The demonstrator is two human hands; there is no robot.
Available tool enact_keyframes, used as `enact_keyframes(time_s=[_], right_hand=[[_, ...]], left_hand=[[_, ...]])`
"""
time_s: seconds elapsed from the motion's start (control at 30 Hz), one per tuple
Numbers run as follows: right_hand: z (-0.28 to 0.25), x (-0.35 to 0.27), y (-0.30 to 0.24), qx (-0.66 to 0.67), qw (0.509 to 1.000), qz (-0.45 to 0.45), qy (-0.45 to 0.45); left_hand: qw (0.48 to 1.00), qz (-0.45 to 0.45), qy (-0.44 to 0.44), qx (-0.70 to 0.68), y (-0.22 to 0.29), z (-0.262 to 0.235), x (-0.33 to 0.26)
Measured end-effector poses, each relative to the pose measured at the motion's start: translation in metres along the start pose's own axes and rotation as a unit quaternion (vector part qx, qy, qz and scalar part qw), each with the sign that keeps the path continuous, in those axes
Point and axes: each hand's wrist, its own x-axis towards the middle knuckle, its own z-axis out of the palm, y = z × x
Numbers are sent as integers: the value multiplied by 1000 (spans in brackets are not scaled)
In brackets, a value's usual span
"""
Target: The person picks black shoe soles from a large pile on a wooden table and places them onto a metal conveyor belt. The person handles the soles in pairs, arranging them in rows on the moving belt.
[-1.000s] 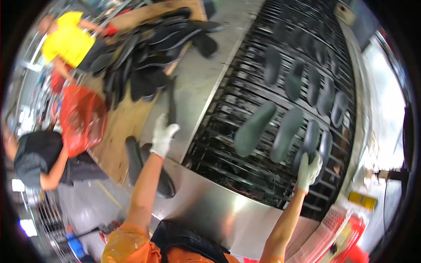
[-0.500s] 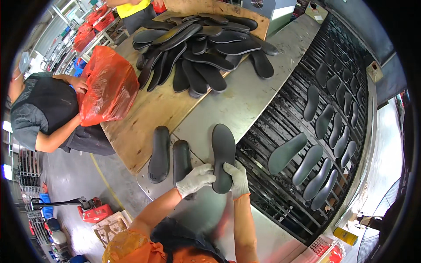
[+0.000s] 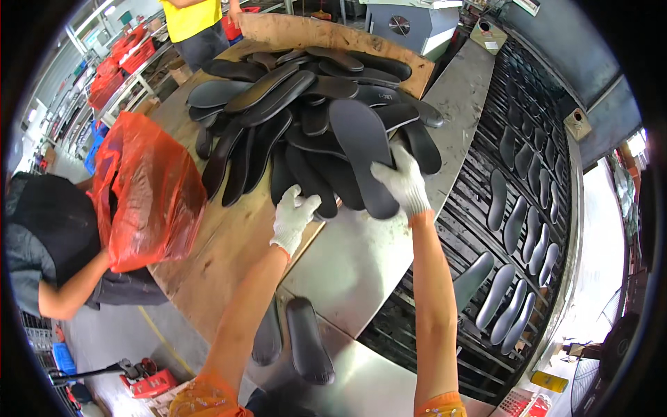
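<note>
In a white knit glove, my right hand [image 3: 405, 182] grips a black insole [image 3: 358, 142] by its right edge, tilted up in front of the heap. Black insoles [image 3: 267, 97] lie in a loose pile across the wooden board and the metal table. At the pile's front edge is my left hand [image 3: 294, 219], also gloved, its fingers apart and nothing seen in them. It is nearest to the heel end of a black insole [image 3: 310, 184]; whether it touches is hard to tell. Two more insoles, one of them a dark one [image 3: 309, 340], lie on the metal near my body.
To the right, a slatted rack [image 3: 458, 229] carries rows of insoles [image 3: 515, 226]. A co-worker at left holds a red plastic bag [image 3: 149, 198] by the wooden board [image 3: 208, 278]. Another person in a yellow shirt [image 3: 194, 21] stands beyond. A fan [image 3: 615, 347] is at lower right.
Both hands have moved forward from the near metal table to the pile. My left hand no longer sits beside the insole that my right hand holds. The red bag has shifted down and left.
</note>
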Motion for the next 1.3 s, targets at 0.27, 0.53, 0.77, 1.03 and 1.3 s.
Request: enact_keyframes(time_s=[0.27,0.53,0.77,1.03,1.3], right_hand=[[54,77,45,-145,971,147,-119],[78,-27,64,316,914,213,-139],[77,-170,43,480,835,261,-67],[45,-346,43,565,755,332,11],[-32,-479,59,524,755,339,202]], left_hand=[[994,-10,-77,-80,7,-4,22],[999,-28,-45,6,-7,-14,-2],[986,30,-151,60,-41,-58,-91],[985,-59,-158,-32,-80,-46,-226],[946,-115,-301,23,-109,20,-307]])
